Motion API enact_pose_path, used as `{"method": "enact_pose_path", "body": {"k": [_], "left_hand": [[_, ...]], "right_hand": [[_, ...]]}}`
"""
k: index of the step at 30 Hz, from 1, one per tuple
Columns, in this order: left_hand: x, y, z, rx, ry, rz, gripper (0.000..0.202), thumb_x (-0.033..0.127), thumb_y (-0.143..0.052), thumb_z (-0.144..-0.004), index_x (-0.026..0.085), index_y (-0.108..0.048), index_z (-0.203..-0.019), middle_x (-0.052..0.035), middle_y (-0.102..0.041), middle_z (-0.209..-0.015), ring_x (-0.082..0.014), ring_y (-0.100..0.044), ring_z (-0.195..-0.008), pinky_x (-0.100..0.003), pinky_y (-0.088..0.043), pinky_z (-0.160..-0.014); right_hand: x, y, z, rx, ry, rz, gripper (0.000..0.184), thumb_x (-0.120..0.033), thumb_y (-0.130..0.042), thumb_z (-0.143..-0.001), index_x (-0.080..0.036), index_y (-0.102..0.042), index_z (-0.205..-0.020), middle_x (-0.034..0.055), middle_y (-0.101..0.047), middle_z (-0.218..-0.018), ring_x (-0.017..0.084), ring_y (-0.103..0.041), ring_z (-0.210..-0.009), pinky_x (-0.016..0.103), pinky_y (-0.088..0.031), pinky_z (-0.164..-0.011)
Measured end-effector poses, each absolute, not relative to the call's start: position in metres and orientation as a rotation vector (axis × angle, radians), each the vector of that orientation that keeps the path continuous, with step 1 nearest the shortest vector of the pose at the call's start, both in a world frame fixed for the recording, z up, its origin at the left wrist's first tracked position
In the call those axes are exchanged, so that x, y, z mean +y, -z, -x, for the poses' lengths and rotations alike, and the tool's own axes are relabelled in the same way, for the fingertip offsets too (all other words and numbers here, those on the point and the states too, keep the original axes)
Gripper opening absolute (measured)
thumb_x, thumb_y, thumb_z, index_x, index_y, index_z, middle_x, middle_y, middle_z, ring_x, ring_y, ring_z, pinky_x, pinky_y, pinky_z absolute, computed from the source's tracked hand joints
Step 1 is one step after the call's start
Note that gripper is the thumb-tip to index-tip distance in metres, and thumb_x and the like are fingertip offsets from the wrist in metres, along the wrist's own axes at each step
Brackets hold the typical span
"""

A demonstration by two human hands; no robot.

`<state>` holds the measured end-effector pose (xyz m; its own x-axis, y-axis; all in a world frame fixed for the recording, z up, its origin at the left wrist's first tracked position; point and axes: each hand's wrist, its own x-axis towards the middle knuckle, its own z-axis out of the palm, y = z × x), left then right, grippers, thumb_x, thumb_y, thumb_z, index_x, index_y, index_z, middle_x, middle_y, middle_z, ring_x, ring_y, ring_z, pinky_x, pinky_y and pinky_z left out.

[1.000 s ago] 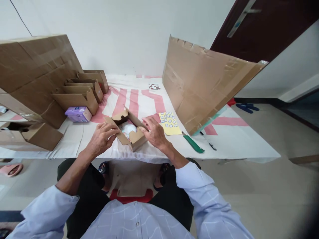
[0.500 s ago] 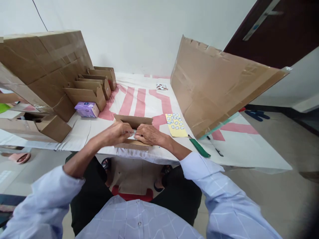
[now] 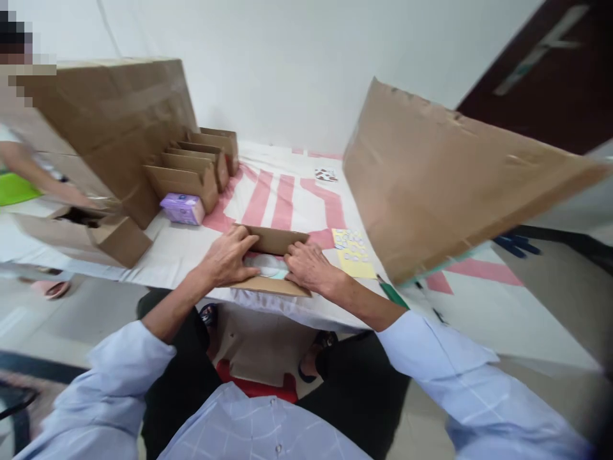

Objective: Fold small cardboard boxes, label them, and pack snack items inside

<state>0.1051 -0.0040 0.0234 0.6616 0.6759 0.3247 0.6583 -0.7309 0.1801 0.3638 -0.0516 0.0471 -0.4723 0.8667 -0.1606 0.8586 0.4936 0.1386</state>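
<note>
A small open cardboard box (image 3: 275,241) lies at the table's front edge before me, its long back and front flaps standing up. My left hand (image 3: 230,257) grips its left end, fingers on the back flap and thumb toward the front. At the right end my right hand (image 3: 310,266) is closed over the box, with curled fingers reaching to the back flap. Between the hands, something whitish and partly clear (image 3: 264,266) shows inside the box; I cannot make out its kind.
Several open cardboard boxes (image 3: 191,172) line the left divider (image 3: 110,115), behind a purple pack (image 3: 182,209). Right are a yellow sticker sheet (image 3: 357,265), a green-handled tool (image 3: 393,295) and a large cardboard panel (image 3: 445,179). A co-worker's arm (image 3: 41,176) reaches over another box (image 3: 119,246) at left.
My hands have moved apart from the middle of the box to its two ends, uncovering the whitish contents. The view has shifted left, and more of the co-worker shows.
</note>
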Motion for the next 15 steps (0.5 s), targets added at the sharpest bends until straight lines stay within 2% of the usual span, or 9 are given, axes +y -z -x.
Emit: {"method": "enact_pose_path", "body": {"k": [2, 4, 9, 11, 15], "left_hand": [[-0.005, -0.016, -0.103, 1.151, -0.726, -2.712, 0.077, 0.059, -0.088, -0.080, 0.020, -0.066, -0.143, -0.0155, -0.061, -0.131, -0.0356, -0.062, -0.121, -0.052, -0.056, -0.107], [0.000, -0.007, -0.098, 1.147, -0.857, -2.601, 0.087, 0.062, -0.094, -0.074, 0.019, -0.066, -0.144, -0.0171, -0.060, -0.134, -0.0374, -0.061, -0.124, -0.053, -0.055, -0.110], [0.014, 0.015, -0.071, 1.141, -1.041, -2.268, 0.101, 0.058, -0.102, -0.066, 0.022, -0.062, -0.152, -0.0178, -0.060, -0.142, -0.0394, -0.060, -0.134, -0.057, -0.051, -0.118], [0.012, 0.021, -0.063, 1.144, -1.041, -2.190, 0.101, 0.056, -0.102, -0.066, 0.022, -0.062, -0.152, -0.0182, -0.060, -0.144, -0.0403, -0.060, -0.136, -0.059, -0.050, -0.120], [0.004, 0.024, -0.057, 1.129, -1.024, -2.213, 0.101, 0.058, -0.102, -0.066, 0.019, -0.063, -0.151, -0.0212, -0.058, -0.153, -0.0423, -0.056, -0.145, -0.059, -0.045, -0.126]], "right_hand": [[-0.034, -0.033, -0.360, 2.553, 0.131, -1.478, 0.031, -0.031, -0.079, -0.093, -0.016, -0.078, -0.119, 0.0211, -0.078, -0.124, 0.038, -0.072, -0.120, 0.044, -0.055, -0.098], [-0.014, -0.016, -0.360, 2.519, 0.325, -1.507, 0.031, -0.031, -0.083, -0.086, -0.020, -0.078, -0.115, 0.0190, -0.080, -0.114, 0.038, -0.076, -0.108, 0.045, -0.057, -0.091], [0.017, 0.013, -0.367, 2.608, 0.388, -1.478, 0.023, -0.023, -0.073, -0.084, -0.028, -0.075, -0.107, 0.0144, -0.079, -0.104, 0.039, -0.077, -0.100, 0.051, -0.057, -0.088], [0.014, 0.011, -0.368, 2.608, 0.423, -1.453, 0.023, -0.024, -0.072, -0.084, -0.029, -0.072, -0.107, 0.0131, -0.078, -0.106, 0.038, -0.076, -0.102, 0.049, -0.058, -0.089], [-0.002, -0.004, -0.361, 2.531, 0.484, -1.476, 0.035, -0.029, -0.073, -0.089, -0.024, -0.066, -0.123, 0.0147, -0.076, -0.122, 0.036, -0.073, -0.116, 0.043, -0.056, -0.094]]}}
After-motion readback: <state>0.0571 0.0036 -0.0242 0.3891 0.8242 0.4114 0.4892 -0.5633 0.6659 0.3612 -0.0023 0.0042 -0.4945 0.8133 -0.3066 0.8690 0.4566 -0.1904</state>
